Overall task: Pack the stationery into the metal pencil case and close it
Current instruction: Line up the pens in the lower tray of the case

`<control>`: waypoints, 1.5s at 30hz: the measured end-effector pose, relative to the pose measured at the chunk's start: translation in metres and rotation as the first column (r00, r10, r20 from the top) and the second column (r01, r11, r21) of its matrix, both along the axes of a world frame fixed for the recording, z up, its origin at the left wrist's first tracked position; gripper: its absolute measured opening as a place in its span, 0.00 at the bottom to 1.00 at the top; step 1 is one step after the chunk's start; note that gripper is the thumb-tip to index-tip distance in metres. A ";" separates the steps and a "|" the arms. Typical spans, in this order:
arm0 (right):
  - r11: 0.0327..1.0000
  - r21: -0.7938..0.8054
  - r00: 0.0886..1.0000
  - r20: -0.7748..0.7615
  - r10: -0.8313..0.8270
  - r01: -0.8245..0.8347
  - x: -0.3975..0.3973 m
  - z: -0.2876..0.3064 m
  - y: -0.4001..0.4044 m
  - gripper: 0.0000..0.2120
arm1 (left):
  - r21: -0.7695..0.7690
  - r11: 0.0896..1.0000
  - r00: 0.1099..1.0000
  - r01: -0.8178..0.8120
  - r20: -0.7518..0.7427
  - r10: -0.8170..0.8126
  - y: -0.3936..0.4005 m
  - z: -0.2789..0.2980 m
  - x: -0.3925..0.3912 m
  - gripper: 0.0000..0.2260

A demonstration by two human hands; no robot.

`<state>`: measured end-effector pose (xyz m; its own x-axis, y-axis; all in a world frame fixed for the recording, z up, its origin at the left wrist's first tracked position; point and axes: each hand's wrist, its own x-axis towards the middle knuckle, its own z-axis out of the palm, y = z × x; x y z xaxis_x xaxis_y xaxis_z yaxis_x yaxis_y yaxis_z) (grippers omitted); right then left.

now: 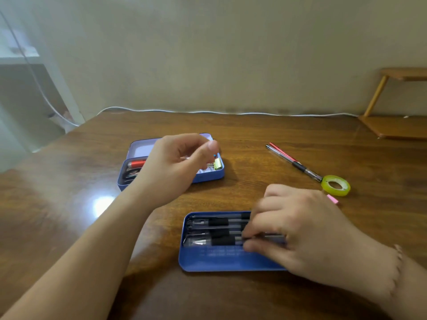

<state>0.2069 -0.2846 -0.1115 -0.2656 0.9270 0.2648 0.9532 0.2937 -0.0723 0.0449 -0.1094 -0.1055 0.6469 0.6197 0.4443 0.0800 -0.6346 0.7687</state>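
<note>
Near the front of the tabletop (69,227), right hand (298,229) closed on a pen (261,237), settling it among several pens already lying in the near blue tin (208,259). Farther left, left hand (171,167) loosely curled, apparently empty, above the open metal pencil case (208,176) already holding small items. Still loose at far right: two pens (291,161), tape roll (335,185), pink eraser (332,199); closing not yet done.

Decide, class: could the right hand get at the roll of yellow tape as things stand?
Probably yes. The tape roll lies in the open on the table, just beyond the right hand, with nothing between them. But that hand is busy with pens in the near tin.
</note>
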 end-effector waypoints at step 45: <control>0.596 0.097 0.594 -0.300 -0.747 0.798 0.100 -0.011 0.028 0.09 | 0.256 0.950 0.940 0.179 -0.331 -0.088 -0.003 -0.004 -0.002 0.03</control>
<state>0.3070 -0.2567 -0.1223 0.6098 0.6717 0.4206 0.7925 -0.5152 -0.3263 0.0433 -0.1121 -0.1091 0.8482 0.3988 0.3486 0.1859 -0.8405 0.5090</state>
